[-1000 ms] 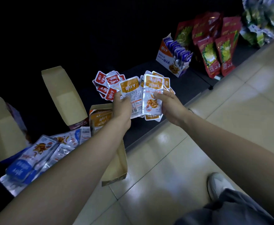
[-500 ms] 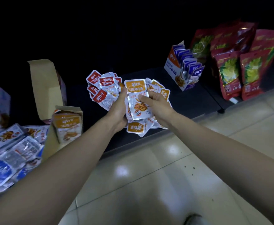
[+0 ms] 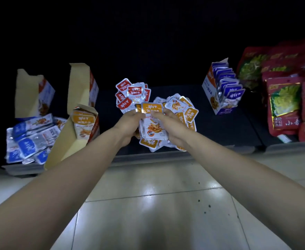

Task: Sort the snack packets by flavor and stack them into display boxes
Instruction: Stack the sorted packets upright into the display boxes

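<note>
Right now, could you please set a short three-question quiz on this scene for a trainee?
1. True or false: the left hand and the right hand both hold the orange packets.
2. The packets standing in the full display box at the right are labelled: A red, B blue, C green.
3. Fill in: the loose red packets lie to the ___ of the orange pile.
Key: 1 true; 2 B; 3 left.
</note>
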